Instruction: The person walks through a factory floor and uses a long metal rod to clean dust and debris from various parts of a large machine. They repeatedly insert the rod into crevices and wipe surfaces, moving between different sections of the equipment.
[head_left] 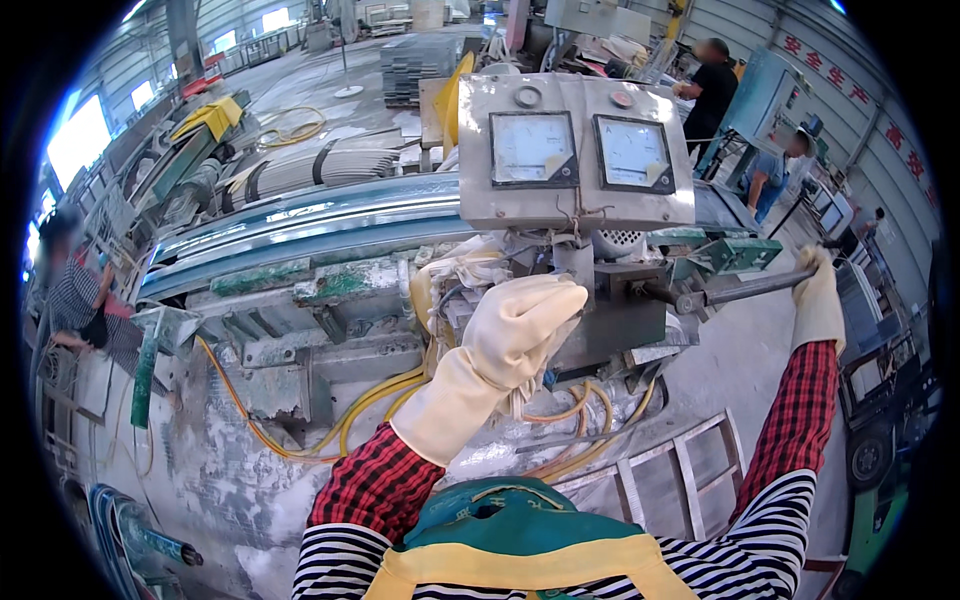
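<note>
My right hand [818, 288], gloved, clamped round outer end of metal bar [755, 289], bar sticking out rightward from machine [620, 338]. My left hand [522, 322], gloved too, just below meter box [580, 208], fingers curled; can't tell whether gripping anything. Yellow hoses [372, 398] looping below.

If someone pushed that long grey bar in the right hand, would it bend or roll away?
The grey bar probably wouldn't bend: it looks thick and straight. It likely won't roll off: its inner end meets a fitting.
</note>
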